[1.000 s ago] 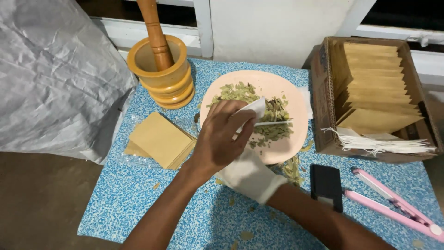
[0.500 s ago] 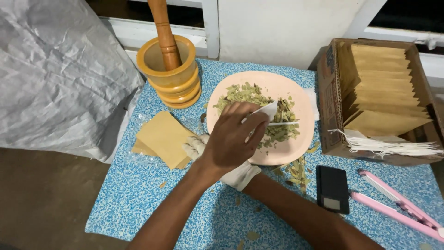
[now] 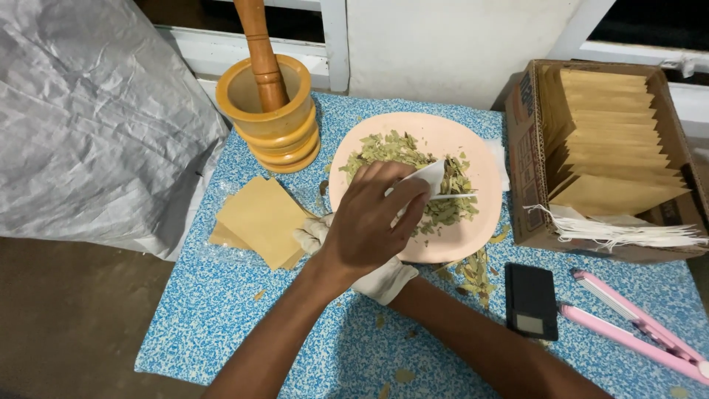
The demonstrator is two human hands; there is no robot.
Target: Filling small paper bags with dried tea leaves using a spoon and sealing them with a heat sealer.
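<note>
Two hands: left hand [image 3: 365,229] grasps white scoop [image 3: 425,181]; gloved right hand [image 3: 369,277], grip hidden.
Surface: blue speckled mat [image 3: 221,310].
Far edge: mortar [image 3: 269,114], plate [image 3: 473,148].

Light falls from above and slightly in front, warm and fairly soft, bright on the peach plate [image 3: 473,148] and the white wall [image 3: 450,44]. The grey sheet [image 3: 88,118] catches a dull sheen along its creases, no hard glare. Corners go dim; the floor [image 3: 66,325] at lower left sits in murky brown shadow. The left hand [image 3: 369,222] throws a soft shadow onto the plate. Focus is sharp throughout, with slight bowing at the edges.
</note>
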